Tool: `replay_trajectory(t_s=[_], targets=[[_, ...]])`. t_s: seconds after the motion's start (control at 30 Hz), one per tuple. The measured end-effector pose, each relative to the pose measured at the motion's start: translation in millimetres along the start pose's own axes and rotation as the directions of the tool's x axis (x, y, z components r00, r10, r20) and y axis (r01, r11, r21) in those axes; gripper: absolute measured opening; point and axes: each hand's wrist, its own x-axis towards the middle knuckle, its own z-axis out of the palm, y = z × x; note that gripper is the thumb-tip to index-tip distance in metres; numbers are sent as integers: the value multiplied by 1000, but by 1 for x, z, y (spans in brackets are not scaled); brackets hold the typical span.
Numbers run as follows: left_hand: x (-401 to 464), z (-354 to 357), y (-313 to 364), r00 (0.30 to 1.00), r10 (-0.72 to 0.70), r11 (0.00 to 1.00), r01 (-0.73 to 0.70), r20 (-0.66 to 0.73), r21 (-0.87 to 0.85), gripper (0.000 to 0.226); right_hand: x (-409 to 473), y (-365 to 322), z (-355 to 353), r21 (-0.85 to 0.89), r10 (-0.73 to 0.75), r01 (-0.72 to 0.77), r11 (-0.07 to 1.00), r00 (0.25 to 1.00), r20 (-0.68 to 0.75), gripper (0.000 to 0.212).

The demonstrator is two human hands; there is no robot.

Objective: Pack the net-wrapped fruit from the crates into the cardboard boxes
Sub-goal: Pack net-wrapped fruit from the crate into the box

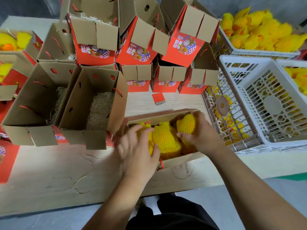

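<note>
Two open boxes [93, 103] lined with straw stand at left. Left hand [137, 146], blurred, fingers spread, presses netted fruit [166, 140] inside the near box [181, 161]. Right hand [197, 131] grips another fruit [186, 124] at the box's right end. White crate [265, 103] at right.

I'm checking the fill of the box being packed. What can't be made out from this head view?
- Fruit count in the near box: left hand and right hand cover part of it.
- Left hand's fingers: motion-blurred.
- Far crate's fruit: cut off by the right edge.
- Stacked boxes: contents hidden by flaps.
</note>
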Motion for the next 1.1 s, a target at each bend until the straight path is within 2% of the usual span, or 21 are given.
replay_trajectory(t_s=[0.03,0.07,0.1,0.17,0.23,0.37,0.4,0.43,0.5,0.53,0.57,0.6,0.63,0.67,0.7,0.77,0.83,0.87,1.1], targets=[[-3,-1,-8,993,-114,993,113,19,28,61,3,2,8,-234,41,-19,972,995,87,83],[-6,-2,-14,969,-238,970,240,63,-37,69,4,4,16,-402,87,-20,915,985,149,85],[-7,-1,-18,933,-337,918,355,127,-178,74,4,6,24,-459,111,-25,888,981,162,88],[-7,5,-20,897,-383,798,441,220,-411,82,4,13,33,-416,109,-55,908,988,106,91],[-5,11,-19,898,-390,767,439,203,-468,90,6,19,34,-387,52,-28,921,997,52,90],[-2,19,-27,913,-356,787,408,200,-463,88,5,25,33,-383,2,36,923,995,96,90],[-1,21,-31,919,-338,790,394,203,-469,87,1,24,33,-328,-31,41,944,999,35,85],[0,21,-34,923,-324,783,386,210,-489,87,-2,23,33,-234,-80,56,971,992,-93,75],[1,23,-38,927,-309,770,375,212,-517,86,-10,26,31,-99,-112,78,992,904,-412,55],[0,23,-40,928,-306,767,372,212,-523,85,-10,34,30,-70,-76,47,996,862,-501,54],[0,24,-40,927,-304,769,375,219,-518,84,-7,43,26,-19,-12,3,1000,874,-486,54],[0,25,-41,924,-309,779,382,226,-497,82,-2,51,20,69,85,-64,996,924,-373,50],[2,25,-41,918,-325,790,395,228,-468,80,2,58,13,152,181,-152,976,963,-198,39],[3,26,-42,910,-346,795,414,229,-443,77,5,62,7,186,234,-224,957,971,-37,25],[5,27,-44,900,-366,796,435,237,-421,71,8,64,1,196,248,-252,948,968,43,17],[9,24,-43,843,-430,783,526,322,-331,58,14,66,-5,198,239,-249,948,968,72,19],[12,15,-39,765,-491,759,610,417,-225,54,15,69,-4,162,198,-207,965,978,68,21],[13,12,-36,754,-496,756,619,430,-213,53,14,71,-4,130,173,-180,975,983,63,22],[-16,-32,-2,780,-500,734,612,377,-294,38,20,39,-46,-92,-10,24,995,989,145,27]])
